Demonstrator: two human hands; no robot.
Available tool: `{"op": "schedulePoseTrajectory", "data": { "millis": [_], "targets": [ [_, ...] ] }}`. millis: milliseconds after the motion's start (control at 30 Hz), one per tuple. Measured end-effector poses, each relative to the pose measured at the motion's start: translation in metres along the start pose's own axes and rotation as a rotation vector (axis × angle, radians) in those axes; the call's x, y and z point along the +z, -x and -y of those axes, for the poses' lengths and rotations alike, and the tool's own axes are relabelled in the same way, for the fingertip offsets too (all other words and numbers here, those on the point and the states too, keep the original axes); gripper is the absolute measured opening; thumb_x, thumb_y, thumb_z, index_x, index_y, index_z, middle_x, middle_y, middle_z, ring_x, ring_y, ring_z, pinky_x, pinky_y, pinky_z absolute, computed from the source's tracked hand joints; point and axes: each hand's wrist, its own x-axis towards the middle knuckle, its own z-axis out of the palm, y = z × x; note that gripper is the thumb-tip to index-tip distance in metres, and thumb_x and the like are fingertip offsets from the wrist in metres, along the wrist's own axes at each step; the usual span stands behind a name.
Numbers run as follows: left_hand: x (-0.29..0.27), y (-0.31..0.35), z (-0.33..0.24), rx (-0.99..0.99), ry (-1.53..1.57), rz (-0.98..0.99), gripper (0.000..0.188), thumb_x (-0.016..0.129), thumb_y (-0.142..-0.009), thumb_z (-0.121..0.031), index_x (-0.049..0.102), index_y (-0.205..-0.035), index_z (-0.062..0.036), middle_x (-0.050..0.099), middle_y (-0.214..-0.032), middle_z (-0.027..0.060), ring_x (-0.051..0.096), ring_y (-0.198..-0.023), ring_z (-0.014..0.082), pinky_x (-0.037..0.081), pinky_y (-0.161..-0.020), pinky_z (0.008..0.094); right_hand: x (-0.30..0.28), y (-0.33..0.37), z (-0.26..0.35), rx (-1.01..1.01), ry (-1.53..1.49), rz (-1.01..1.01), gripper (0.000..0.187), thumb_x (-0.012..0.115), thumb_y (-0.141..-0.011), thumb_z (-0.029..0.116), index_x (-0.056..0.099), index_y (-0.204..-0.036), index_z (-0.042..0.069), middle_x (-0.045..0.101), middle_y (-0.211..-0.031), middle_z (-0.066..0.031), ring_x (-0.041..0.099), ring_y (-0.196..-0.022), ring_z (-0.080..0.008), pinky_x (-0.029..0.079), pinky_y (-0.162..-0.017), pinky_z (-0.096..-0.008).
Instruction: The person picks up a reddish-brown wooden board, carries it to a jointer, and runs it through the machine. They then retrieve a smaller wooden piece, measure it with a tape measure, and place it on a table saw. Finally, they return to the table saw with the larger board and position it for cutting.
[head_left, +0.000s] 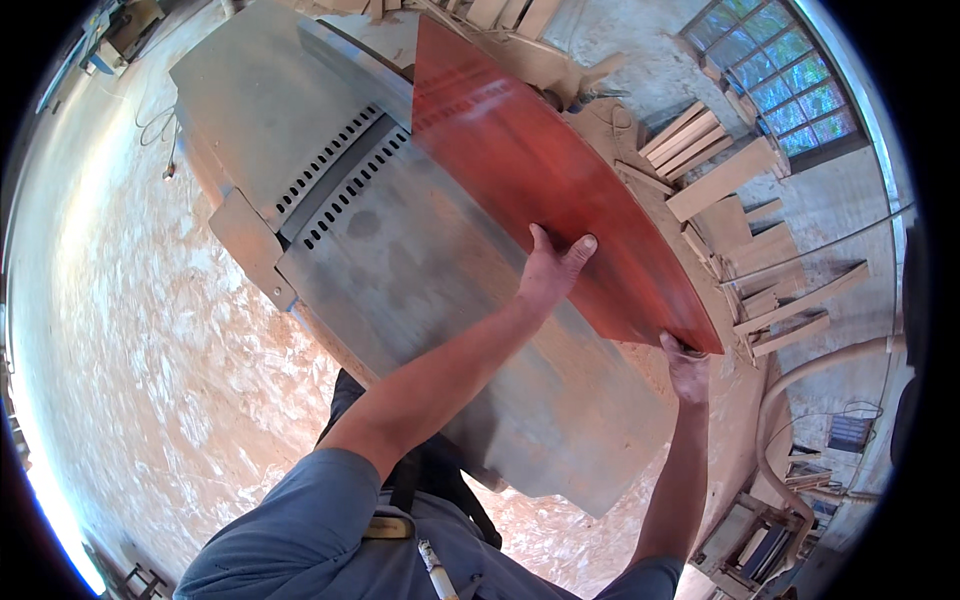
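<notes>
A wide reddish-brown wooden board (540,170) with a smooth face lies along the right side of a grey metal machine bed (400,260). My left hand (553,268) grips the board's left edge near its middle, thumb over the face; some of its fingers are hidden. At the board's near end, my right hand (687,370) holds the edge close to the corner, its fingers partly out of sight. Left of the board, a dark gap with two rows of slots (340,175) crosses the bed, which looks like a jointer.
A metal guard plate (250,250) juts from the bed's left side. Wood offcuts (740,190) are piled along the right wall, below a barred window (780,75). A hose (800,375) curves at right. Pale dust and shavings (180,350) cover the floor.
</notes>
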Motion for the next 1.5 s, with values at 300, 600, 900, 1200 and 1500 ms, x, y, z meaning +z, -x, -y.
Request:
{"op": "schedulePoseTrajectory", "data": {
  "millis": [300, 600, 900, 1200, 1500],
  "targets": [
    [-0.020, -0.013, -0.020, 0.002, 0.007, -0.009, 0.120, 0.067, -0.080, -0.060, -0.003, -0.144, 0.0141, 0.039, -0.144, 0.0257, 0.040, -0.135, 0.0311, 0.034, -0.109, 0.0331, 0.027, -0.011, 0.013, -0.016, 0.094, 0.006, 0.023, 0.072, -0.083, 0.002, 0.064, -0.105, 0.007, 0.063, -0.100, 0.0017, 0.058, -0.090, -0.0085, 0.048, -0.081, -0.0260],
    [-0.051, -0.027, -0.057, -0.067, -0.070, -0.027, 0.116, 0.068, -0.083, -0.054, -0.002, -0.143, 0.0161, 0.038, -0.145, 0.0264, 0.039, -0.135, 0.0301, 0.035, -0.108, 0.0334, 0.067, -0.027, 0.027, 0.025, 0.062, -0.039, 0.041, 0.074, -0.080, 0.005, 0.060, -0.118, 0.002, 0.064, -0.110, -0.0044, 0.061, -0.097, -0.0125, 0.049, -0.087, -0.0288],
    [-0.086, -0.051, -0.088, -0.035, -0.041, -0.059, 0.111, 0.069, -0.084, -0.049, 0.002, -0.143, 0.0169, 0.040, -0.143, 0.0260, 0.041, -0.133, 0.0303, 0.036, -0.108, 0.0335, 0.115, -0.049, 0.048, 0.080, 0.175, -0.069, 0.020, 0.072, -0.083, 0.007, 0.068, -0.102, 0.002, 0.064, -0.095, -0.0015, 0.060, -0.084, -0.0110, 0.050, -0.073, -0.0275],
    [-0.125, -0.079, -0.114, -0.012, 0.056, -0.043, 0.099, 0.072, -0.084, -0.043, 0.016, -0.143, 0.0136, 0.043, -0.141, 0.0224, 0.043, -0.130, 0.0278, 0.036, -0.107, 0.0351, 0.169, -0.069, 0.080, 0.085, 0.089, 0.035, 0.040, 0.071, -0.082, 0.001, 0.058, -0.120, 0.000, 0.062, -0.113, -0.0054, 0.058, -0.104, -0.0131, 0.048, -0.090, -0.0289],
    [-0.171, -0.106, -0.150, -0.016, -0.016, -0.086, 0.082, 0.072, -0.084, -0.045, 0.037, -0.136, 0.0070, 0.052, -0.134, 0.0185, 0.048, -0.125, 0.0264, 0.038, -0.105, 0.0356, 0.231, -0.093, 0.107, -0.025, 0.224, 0.079, 0.020, 0.068, -0.087, 0.008, 0.067, -0.103, -0.003, 0.067, -0.098, -0.0039, 0.061, -0.088, -0.0105, 0.051, -0.077, -0.0276]
  ]
}}
